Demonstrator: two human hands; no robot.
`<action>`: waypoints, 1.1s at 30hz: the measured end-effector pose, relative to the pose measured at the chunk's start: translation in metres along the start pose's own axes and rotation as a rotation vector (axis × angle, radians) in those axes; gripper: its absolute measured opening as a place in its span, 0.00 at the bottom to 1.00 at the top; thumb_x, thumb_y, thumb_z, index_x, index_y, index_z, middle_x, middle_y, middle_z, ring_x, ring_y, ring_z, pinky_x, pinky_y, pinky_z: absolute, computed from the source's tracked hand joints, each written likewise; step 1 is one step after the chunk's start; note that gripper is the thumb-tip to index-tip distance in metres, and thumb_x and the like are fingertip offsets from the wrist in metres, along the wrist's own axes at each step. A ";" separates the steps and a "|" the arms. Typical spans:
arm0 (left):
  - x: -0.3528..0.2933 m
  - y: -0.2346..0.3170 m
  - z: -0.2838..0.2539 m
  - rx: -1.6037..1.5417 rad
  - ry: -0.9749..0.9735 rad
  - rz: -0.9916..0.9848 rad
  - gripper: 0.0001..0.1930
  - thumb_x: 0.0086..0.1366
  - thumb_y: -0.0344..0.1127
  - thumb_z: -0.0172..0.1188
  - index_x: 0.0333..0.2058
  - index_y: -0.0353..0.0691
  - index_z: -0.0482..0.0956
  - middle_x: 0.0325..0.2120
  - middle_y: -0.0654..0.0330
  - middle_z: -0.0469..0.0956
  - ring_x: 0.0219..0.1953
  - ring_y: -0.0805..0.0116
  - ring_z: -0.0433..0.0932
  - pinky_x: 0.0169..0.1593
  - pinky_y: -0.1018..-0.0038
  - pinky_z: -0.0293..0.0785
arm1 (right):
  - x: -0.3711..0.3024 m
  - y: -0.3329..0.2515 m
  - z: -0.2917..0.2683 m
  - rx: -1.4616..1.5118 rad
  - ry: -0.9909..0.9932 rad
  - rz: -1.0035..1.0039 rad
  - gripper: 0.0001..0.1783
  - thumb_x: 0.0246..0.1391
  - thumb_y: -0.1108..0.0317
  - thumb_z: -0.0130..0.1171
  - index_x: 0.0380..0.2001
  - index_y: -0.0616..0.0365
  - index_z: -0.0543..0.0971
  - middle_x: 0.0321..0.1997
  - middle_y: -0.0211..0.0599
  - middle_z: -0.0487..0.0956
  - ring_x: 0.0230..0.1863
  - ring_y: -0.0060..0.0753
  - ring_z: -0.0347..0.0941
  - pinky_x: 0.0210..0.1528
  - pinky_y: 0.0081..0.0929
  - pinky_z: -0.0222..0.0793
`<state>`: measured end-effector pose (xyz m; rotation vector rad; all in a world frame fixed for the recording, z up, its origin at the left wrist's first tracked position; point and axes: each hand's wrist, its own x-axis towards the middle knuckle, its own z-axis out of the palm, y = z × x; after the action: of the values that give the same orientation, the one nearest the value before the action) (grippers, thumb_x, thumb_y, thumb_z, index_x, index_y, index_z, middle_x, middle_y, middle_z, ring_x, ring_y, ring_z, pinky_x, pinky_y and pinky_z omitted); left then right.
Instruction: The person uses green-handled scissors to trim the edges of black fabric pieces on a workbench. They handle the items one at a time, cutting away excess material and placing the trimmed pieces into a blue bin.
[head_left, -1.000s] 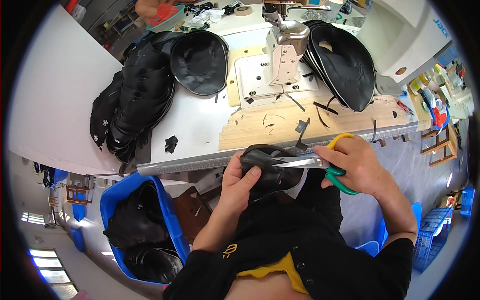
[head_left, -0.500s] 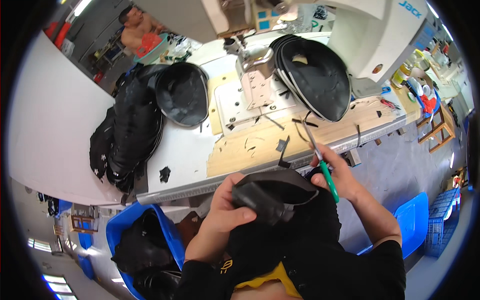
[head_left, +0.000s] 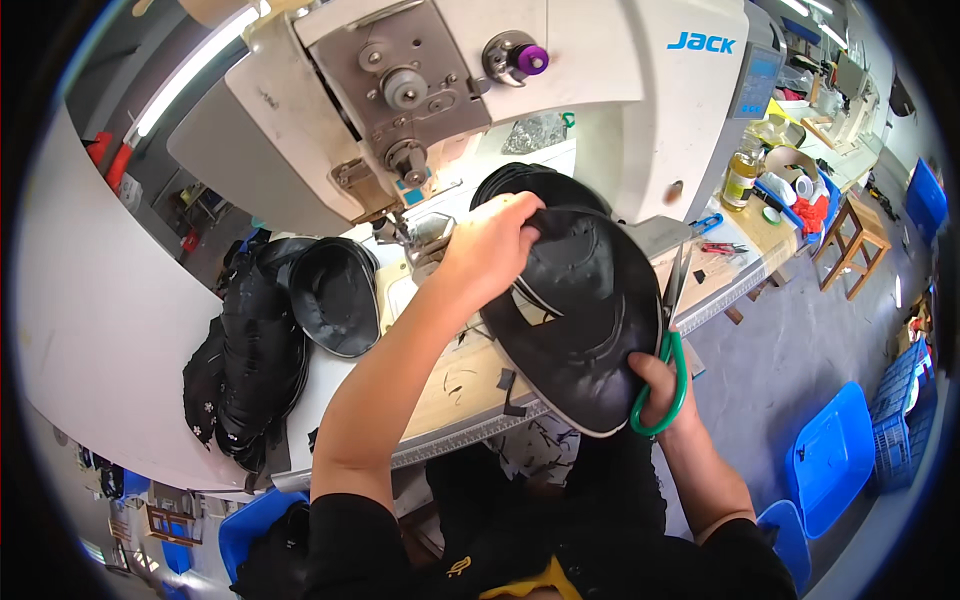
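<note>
My left hand (head_left: 490, 245) grips the top edge of a black hat-shaped piece (head_left: 580, 330) with a pale rim, lifted above the table. Below its lower right edge, my right hand (head_left: 665, 385) holds green-handled scissors (head_left: 668, 350), blades pointing up beside the piece, and also touches the piece. Both hands sit just in front of a white sewing machine (head_left: 450, 100).
A pile of black pieces (head_left: 255, 350) and one dished black piece (head_left: 335, 295) lie on the table at left. Another black piece (head_left: 530, 180) sits behind the held one. Black scraps litter the wooden board (head_left: 470, 385). Blue bins (head_left: 835, 455) stand on the floor right.
Both hands have lifted the black piece from my lap up toward the sewing machine. The view has moved much closer to the machine.
</note>
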<state>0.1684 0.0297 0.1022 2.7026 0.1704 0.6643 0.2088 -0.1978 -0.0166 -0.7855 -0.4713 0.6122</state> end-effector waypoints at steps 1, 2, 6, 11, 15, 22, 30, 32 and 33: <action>0.012 -0.018 0.013 0.191 0.088 0.030 0.13 0.53 0.29 0.59 0.39 0.37 0.74 0.35 0.46 0.77 0.39 0.51 0.77 0.40 0.62 0.72 | 0.007 -0.005 0.001 0.104 0.029 0.041 0.31 0.43 0.81 0.48 0.55 0.65 0.61 0.49 0.46 0.72 0.48 0.38 0.72 0.52 0.32 0.69; 0.026 -0.028 0.022 0.209 0.090 -0.006 0.12 0.54 0.29 0.58 0.38 0.37 0.74 0.34 0.46 0.77 0.39 0.51 0.77 0.41 0.62 0.72 | 0.015 -0.004 -0.006 0.119 0.056 0.030 0.30 0.43 0.81 0.48 0.55 0.65 0.61 0.48 0.46 0.72 0.47 0.39 0.72 0.51 0.33 0.69; 0.074 -0.059 0.052 0.358 0.086 -0.225 0.14 0.52 0.29 0.61 0.38 0.37 0.74 0.31 0.47 0.78 0.37 0.51 0.78 0.41 0.61 0.72 | 0.047 0.005 -0.010 -0.021 0.187 -0.080 0.29 0.47 0.80 0.52 0.55 0.64 0.60 0.47 0.42 0.69 0.44 0.32 0.69 0.46 0.27 0.68; 0.090 -0.079 0.067 0.285 0.149 -0.408 0.22 0.54 0.30 0.60 0.49 0.34 0.67 0.45 0.42 0.72 0.45 0.47 0.75 0.47 0.60 0.72 | 0.070 0.034 -0.011 -0.533 0.270 -0.264 0.31 0.48 0.85 0.51 0.57 0.62 0.58 0.46 0.35 0.65 0.40 0.19 0.62 0.39 0.16 0.63; 0.012 -0.052 0.081 -0.100 0.418 0.010 0.30 0.54 0.31 0.62 0.55 0.34 0.61 0.56 0.42 0.60 0.56 0.49 0.64 0.56 0.63 0.64 | 0.086 0.063 -0.024 -0.596 0.329 -0.459 0.31 0.48 0.85 0.51 0.57 0.63 0.59 0.44 0.34 0.67 0.37 0.19 0.63 0.38 0.16 0.64; -0.086 -0.026 0.114 -0.062 0.189 -0.089 0.40 0.52 0.52 0.64 0.59 0.38 0.59 0.64 0.42 0.40 0.64 0.34 0.41 0.63 0.49 0.44 | 0.103 0.077 -0.005 -0.672 0.293 -0.447 0.29 0.50 0.81 0.54 0.56 0.66 0.59 0.47 0.37 0.69 0.43 0.22 0.65 0.43 0.18 0.64; -0.092 -0.039 0.100 -0.075 0.212 -0.030 0.38 0.51 0.49 0.66 0.58 0.40 0.61 0.64 0.41 0.40 0.65 0.38 0.41 0.63 0.50 0.45 | 0.082 0.071 -0.016 -0.520 0.332 -0.319 0.24 0.57 0.72 0.53 0.55 0.62 0.61 0.35 0.34 0.71 0.30 0.22 0.70 0.31 0.19 0.68; -0.117 -0.047 0.084 -0.155 0.261 -0.025 0.37 0.51 0.46 0.67 0.57 0.39 0.62 0.63 0.40 0.44 0.65 0.41 0.45 0.63 0.53 0.48 | 0.068 0.057 -0.003 -0.424 0.367 -0.236 0.22 0.58 0.68 0.53 0.53 0.61 0.63 0.21 0.29 0.69 0.15 0.19 0.64 0.16 0.19 0.62; -0.131 -0.052 0.074 -0.218 0.275 -0.024 0.36 0.51 0.44 0.67 0.56 0.37 0.63 0.63 0.40 0.46 0.65 0.42 0.47 0.63 0.56 0.49 | 0.067 0.054 -0.003 -0.408 0.375 -0.215 0.22 0.58 0.68 0.53 0.53 0.61 0.63 0.21 0.30 0.69 0.15 0.19 0.64 0.17 0.18 0.62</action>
<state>0.0858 0.0297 -0.0336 2.3907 0.1871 0.9860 0.2420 -0.1254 -0.0490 -1.1924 -0.3307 0.1581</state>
